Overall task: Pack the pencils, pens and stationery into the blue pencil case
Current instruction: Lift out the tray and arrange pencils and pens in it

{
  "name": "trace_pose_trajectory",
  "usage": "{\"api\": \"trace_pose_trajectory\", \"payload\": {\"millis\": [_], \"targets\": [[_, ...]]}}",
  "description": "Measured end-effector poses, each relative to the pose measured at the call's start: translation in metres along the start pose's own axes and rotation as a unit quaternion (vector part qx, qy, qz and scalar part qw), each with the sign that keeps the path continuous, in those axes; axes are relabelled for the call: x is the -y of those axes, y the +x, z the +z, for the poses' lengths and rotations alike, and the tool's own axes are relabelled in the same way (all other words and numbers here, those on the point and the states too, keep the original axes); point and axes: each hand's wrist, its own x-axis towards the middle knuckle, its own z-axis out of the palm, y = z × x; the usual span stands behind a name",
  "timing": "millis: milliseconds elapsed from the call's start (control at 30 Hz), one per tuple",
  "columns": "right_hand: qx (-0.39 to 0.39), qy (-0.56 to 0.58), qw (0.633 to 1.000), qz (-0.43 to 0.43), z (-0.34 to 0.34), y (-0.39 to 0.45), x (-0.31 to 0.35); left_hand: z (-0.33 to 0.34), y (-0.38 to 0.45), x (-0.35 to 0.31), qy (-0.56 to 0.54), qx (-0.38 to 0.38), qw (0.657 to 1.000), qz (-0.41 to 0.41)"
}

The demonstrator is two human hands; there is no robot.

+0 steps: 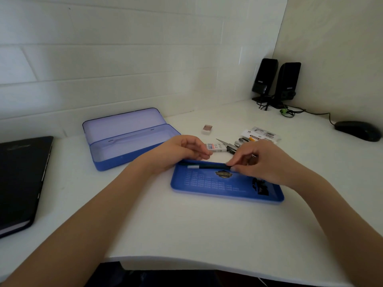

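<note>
Back wall (124, 48): white, marked into wide brick-like courses, and it runs right down to the desk.
Side wall (335, 38): plain off-white, and it meets the back wall in a corner on the right.
Desk (186, 228): a white top with a curved front edge, tucked into that corner.
Speakers (275, 81): two black ones standing side by side in the corner, cables trailing at their bases.
Mouse (357, 130): black, corded, far right of the desk.
Laptop (20, 179): dark, closed, at the left edge.
Light: soft and even, no hard shadows.
Under the desk: dark, nothing to make out.
</note>
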Motion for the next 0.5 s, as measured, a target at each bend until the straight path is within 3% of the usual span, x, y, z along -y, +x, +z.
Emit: {"api": "trace_pose_trajectory", "payload": {"millis": [100, 267, 500], "targets": [[0.014, -0.022, 1.000, -0.005, 0.010, 0.003, 0.004, 0.001, 0.000, -0.001, 0.002, 0.013, 1.000, -0.001], [-0.052, -0.035, 0.998, -0.010, 0.032, 0.009, 0.008, 0.000, -0.003, -0.003, 0.067, 0.084, 0.994, -0.003], [-0.070, -0.048, 0.996, 0.014, 0.027, 0.015, 0.002, 0.002, -0.004, -0.004, 0.078, 0.085, 0.993, 0.014]]}}
